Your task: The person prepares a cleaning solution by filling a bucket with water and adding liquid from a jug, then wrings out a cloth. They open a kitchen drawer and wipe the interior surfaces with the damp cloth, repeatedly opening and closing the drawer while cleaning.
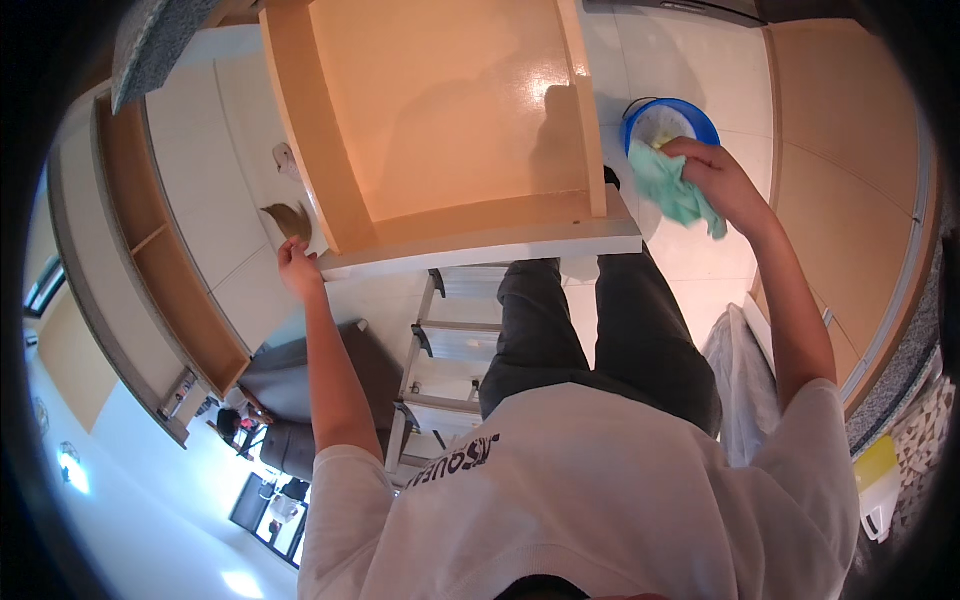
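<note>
A wooden drawer (457,112) with a pale front (487,251) is pulled out before me, and its visible interior is bare. My left hand (298,268) is at the left end of the drawer front, fingers bent; whether they grip it is hard to see. Beyond those fingers shows a brown broom head (289,222), its handle hidden. To the right of the drawer, my right hand (709,176) holds a crumpled mint-green cloth (667,186). The cloth hangs over the near rim of a blue bucket (705,124) with foamy liquid inside.
An aluminium stepladder (457,341) stands left of my legs. Wooden cabinet fronts (844,127) line the right, with a clear plastic sheet (739,382) below. Another open drawer (161,247) projects at left. A grey sofa (330,382) and people are farther back.
</note>
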`<state>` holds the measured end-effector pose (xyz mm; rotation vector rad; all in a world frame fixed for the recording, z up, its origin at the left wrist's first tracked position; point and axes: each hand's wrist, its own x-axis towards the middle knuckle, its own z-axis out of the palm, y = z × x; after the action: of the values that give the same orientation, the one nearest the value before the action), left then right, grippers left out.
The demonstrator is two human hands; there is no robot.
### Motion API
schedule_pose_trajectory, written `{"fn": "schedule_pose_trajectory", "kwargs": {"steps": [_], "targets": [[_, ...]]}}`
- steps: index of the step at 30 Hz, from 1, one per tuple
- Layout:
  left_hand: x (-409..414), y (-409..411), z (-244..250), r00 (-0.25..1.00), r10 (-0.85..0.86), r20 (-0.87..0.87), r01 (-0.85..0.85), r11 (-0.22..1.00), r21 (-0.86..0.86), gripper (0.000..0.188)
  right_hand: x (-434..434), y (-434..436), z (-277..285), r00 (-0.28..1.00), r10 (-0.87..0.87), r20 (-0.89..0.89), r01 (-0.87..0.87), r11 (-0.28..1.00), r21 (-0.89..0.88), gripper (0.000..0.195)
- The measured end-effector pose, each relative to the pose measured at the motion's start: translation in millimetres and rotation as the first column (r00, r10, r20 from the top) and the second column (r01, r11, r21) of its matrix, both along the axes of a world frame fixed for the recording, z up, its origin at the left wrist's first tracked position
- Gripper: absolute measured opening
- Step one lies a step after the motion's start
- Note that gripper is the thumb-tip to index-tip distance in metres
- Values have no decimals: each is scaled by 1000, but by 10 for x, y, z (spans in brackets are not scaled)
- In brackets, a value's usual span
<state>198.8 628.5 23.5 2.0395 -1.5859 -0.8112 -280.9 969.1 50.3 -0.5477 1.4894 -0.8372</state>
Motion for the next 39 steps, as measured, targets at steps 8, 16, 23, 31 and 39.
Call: {"fn": "schedule_pose_trajectory", "kwargs": {"steps": [8, 16, 23, 31, 39], "targets": [[-17, -29, -69, 987, -76, 142, 102, 977, -185, 17, 639, -297, 381, 598, 479, -642, -507, 847, 160, 19], [-165, 98, 85, 876, 20, 481, 126, 955, -270, 24, 1664, -944, 327, 482, 460, -746, -435, 864, 251, 22], [-274, 211, 327, 986, 9, 168, 52, 934, -355, 30, 3405, -2428, 334, 546, 306, -780, -514, 857, -23, 28], [1711, 211, 222, 568, 574, -590, -497, 811, 310, 23, 4145, -3604, 630, 987, 158, 19, -151, 971, -186, 32], [1314, 290, -246, -590, 590, -551, 285, 791, 541, 44, 4553, -3435, 1027, 626, 501, -598, -752, 591, -292, 33]]}}
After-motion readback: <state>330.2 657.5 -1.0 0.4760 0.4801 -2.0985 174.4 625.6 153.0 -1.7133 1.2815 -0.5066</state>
